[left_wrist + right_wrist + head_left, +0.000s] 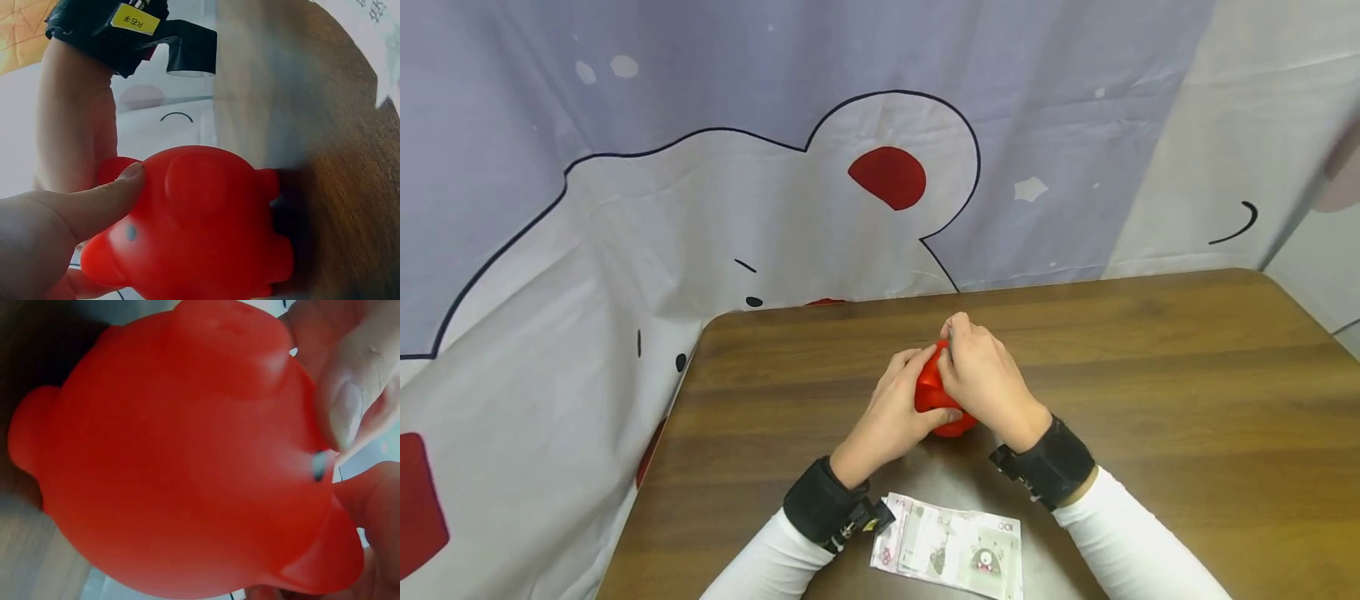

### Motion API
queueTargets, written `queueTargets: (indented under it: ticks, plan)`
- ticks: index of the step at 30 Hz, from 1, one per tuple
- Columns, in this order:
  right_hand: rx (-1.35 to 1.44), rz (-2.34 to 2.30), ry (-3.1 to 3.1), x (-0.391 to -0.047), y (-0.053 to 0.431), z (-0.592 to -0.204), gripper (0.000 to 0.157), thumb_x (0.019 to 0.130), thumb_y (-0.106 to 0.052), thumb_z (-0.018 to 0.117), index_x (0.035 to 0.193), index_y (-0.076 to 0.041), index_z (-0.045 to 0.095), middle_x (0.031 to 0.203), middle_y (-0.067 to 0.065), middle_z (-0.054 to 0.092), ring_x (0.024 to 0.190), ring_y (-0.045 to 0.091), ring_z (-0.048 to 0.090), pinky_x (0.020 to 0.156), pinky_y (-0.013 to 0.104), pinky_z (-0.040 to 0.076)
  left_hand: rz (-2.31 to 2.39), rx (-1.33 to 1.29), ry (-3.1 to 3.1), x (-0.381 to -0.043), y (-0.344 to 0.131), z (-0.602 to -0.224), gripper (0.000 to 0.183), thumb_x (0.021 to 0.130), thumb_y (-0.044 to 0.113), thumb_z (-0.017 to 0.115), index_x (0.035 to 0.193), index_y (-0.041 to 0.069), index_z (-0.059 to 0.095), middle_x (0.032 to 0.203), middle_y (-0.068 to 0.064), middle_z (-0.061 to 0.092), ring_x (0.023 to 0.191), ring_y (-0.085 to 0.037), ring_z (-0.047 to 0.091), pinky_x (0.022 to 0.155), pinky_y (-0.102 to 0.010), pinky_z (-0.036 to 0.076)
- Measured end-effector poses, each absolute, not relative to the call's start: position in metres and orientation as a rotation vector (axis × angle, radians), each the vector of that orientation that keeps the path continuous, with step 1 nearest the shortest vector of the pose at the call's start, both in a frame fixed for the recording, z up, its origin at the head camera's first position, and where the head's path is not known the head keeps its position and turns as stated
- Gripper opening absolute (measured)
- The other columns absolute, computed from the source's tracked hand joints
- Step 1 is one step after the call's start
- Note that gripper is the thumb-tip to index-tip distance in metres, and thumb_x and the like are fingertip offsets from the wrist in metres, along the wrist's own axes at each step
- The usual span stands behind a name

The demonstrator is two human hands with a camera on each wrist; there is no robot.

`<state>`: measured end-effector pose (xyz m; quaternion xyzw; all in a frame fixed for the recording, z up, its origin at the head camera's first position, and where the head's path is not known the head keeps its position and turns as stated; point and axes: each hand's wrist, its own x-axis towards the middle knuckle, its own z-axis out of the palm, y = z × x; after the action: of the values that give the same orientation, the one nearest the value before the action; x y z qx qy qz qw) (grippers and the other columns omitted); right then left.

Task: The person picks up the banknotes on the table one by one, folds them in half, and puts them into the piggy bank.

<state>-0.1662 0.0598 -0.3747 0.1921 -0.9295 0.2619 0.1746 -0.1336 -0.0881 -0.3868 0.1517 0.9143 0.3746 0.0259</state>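
Observation:
A red piggy bank (pixel 931 387) stands on the wooden table, its snout, eye and ear showing in the right wrist view. My left hand (pixel 895 408) grips its side, with the thumb (pixel 103 203) lying across the head near an ear. Over its top, my right hand (pixel 988 375) pinches a thin greyish piece (pixel 951 335) between curled fingers and thumb. Most of that piece is hidden, so its kind cannot be told. The slot on the back is covered by the hands.
Nearer to me, between the forearms, lies a small pile of banknotes (pixel 951 546), pink and pale green. The wooden table (pixel 1165 400) reaches back to a printed curtain (pixel 715 200). Black camera bands (pixel 1051 462) are worn on both wrists.

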Motion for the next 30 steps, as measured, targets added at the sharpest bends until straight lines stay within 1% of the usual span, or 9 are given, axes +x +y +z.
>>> queueTargets:
  ticks: [4,10,12,15,18,20,24,28,30]
  plan:
    - [0.533,0.663,-2.694,-0.162,0.059,-0.37,0.012,0.091,-0.01,0.063,0.097,-0.003,0.055,0.082,0.013,0.069,0.074,0.031,0.064,0.058,0.042,0.058,1.157,0.462,2.838,-0.134,-0.088,-0.388,0.077,0.08,0.026,0.082,0.146,0.011,0.044,0.141,-0.013,0.048,0.12,-0.031,0.055,0.095,-0.043,0.055]
    - [0.57,0.622,-2.831,-0.153,0.068,-0.353,0.016,0.098,-0.024,0.057,0.1,-0.008,0.06,0.083,0.009,0.068,0.076,0.026,0.064,0.056,0.038,0.055,1.154,0.437,2.815,-0.133,-0.088,-0.388,0.077,0.08,0.027,0.082,0.146,0.014,0.044,0.143,-0.011,0.046,0.119,-0.03,0.055,0.092,-0.041,0.058]
    - [0.623,0.689,-2.821,-0.153,0.072,-0.348,0.017,0.098,-0.022,0.057,0.1,-0.007,0.064,0.086,0.009,0.069,0.077,0.026,0.063,0.06,0.037,0.055,1.15,0.439,2.813,-0.133,-0.088,-0.387,0.077,0.081,0.027,0.081,0.146,0.014,0.043,0.143,-0.01,0.046,0.119,-0.03,0.055,0.092,-0.042,0.058]
    - [0.696,0.797,-2.752,-0.155,0.076,-0.346,0.015,0.095,-0.015,0.063,0.098,-0.003,0.071,0.088,0.011,0.07,0.077,0.025,0.064,0.063,0.035,0.055,1.142,0.451,2.816,-0.134,-0.088,-0.387,0.078,0.081,0.028,0.081,0.147,0.015,0.042,0.143,-0.011,0.046,0.12,-0.03,0.055,0.092,-0.043,0.057]
    - [0.718,0.883,-2.684,-0.159,0.077,-0.346,0.011,0.09,-0.012,0.07,0.093,-0.003,0.075,0.084,0.011,0.073,0.072,0.023,0.066,0.061,0.033,0.056,1.141,0.457,2.812,-0.133,-0.088,-0.387,0.078,0.081,0.029,0.081,0.147,0.014,0.042,0.143,-0.012,0.045,0.12,-0.031,0.056,0.093,-0.043,0.057]
    - [0.701,0.903,-2.659,-0.161,0.076,-0.348,0.01,0.089,-0.014,0.072,0.09,-0.004,0.075,0.082,0.01,0.074,0.071,0.021,0.066,0.061,0.031,0.055,1.131,0.454,2.813,-0.133,-0.089,-0.387,0.078,0.082,0.03,0.081,0.147,0.013,0.042,0.144,-0.012,0.045,0.12,-0.031,0.056,0.093,-0.043,0.057]
    - [0.67,0.876,-2.578,-0.166,0.076,-0.353,0.015,0.091,-0.019,0.071,0.083,-0.006,0.074,0.075,0.007,0.073,0.066,0.019,0.066,0.058,0.03,0.053,1.122,0.456,2.82,-0.132,-0.089,-0.385,0.08,0.082,0.03,0.08,0.148,0.011,0.04,0.144,-0.012,0.044,0.122,-0.031,0.055,0.094,-0.043,0.057]
    - [0.638,0.808,-2.522,-0.171,0.076,-0.36,0.021,0.093,-0.019,0.068,0.076,-0.007,0.071,0.069,0.006,0.069,0.061,0.02,0.064,0.054,0.031,0.052,1.13,0.468,2.823,-0.131,-0.089,-0.385,0.083,0.082,0.029,0.081,0.15,0.011,0.037,0.145,-0.013,0.044,0.124,-0.032,0.053,0.095,-0.044,0.056]
    - [0.646,0.797,-2.528,-0.172,0.076,-0.362,0.02,0.093,-0.018,0.069,0.076,-0.007,0.071,0.069,0.007,0.069,0.061,0.021,0.063,0.053,0.031,0.053,1.133,0.47,2.822,-0.131,-0.089,-0.386,0.083,0.082,0.029,0.081,0.15,0.011,0.037,0.145,-0.013,0.044,0.123,-0.032,0.053,0.095,-0.044,0.056]
